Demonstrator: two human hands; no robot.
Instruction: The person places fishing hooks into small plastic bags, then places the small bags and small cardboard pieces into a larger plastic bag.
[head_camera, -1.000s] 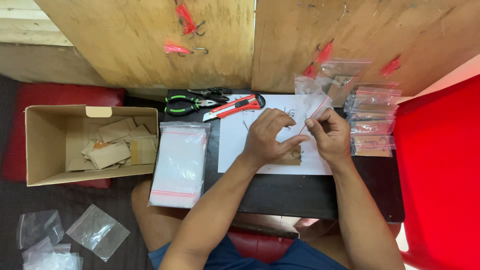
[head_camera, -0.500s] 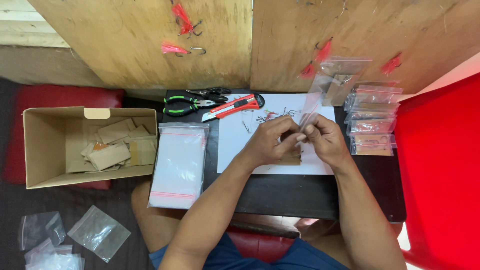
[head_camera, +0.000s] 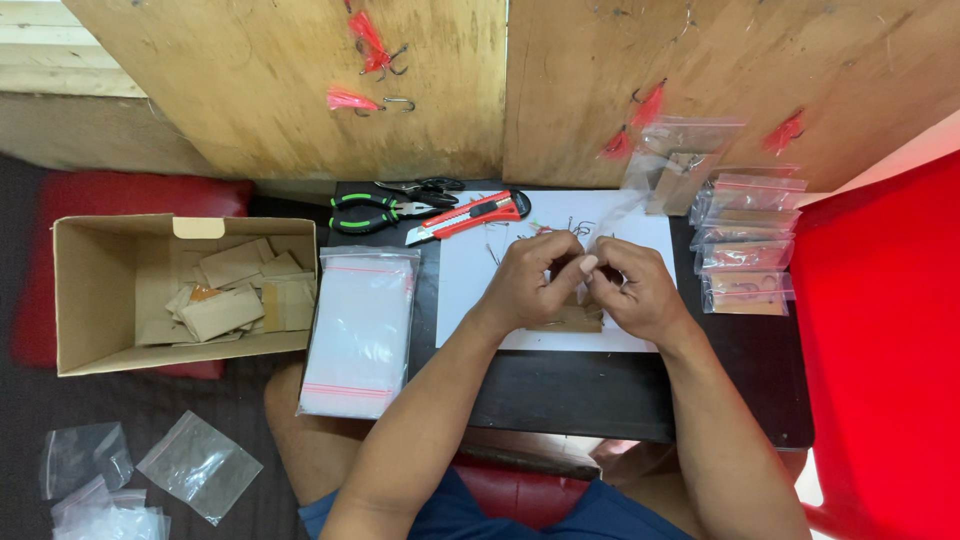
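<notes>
Working hands: left hand (head_camera: 527, 283) and right hand (head_camera: 632, 292) meet fingertip to fingertip over the white sheet (head_camera: 470, 290) near the desk's (head_camera: 600, 395) far edge.
Fingers: both sets curled together, pinched on a small brown card (head_camera: 570, 318); whatever else sits between them is too small to tell, perhaps a hook.
Card: lies on the sheet, partly hidden under both hands.
Far edge: red utility knife (head_camera: 468, 216) and green-handled pliers (head_camera: 378, 212), just left of the sheet's far corner.
Left edge: stack of clear zip bags (head_camera: 358, 330) overhanging the desk.
Right edge: filled bags (head_camera: 745, 250) piled in a row.
Off the desk, left: cardboard box (head_camera: 95, 300) holding more brown cards.
</notes>
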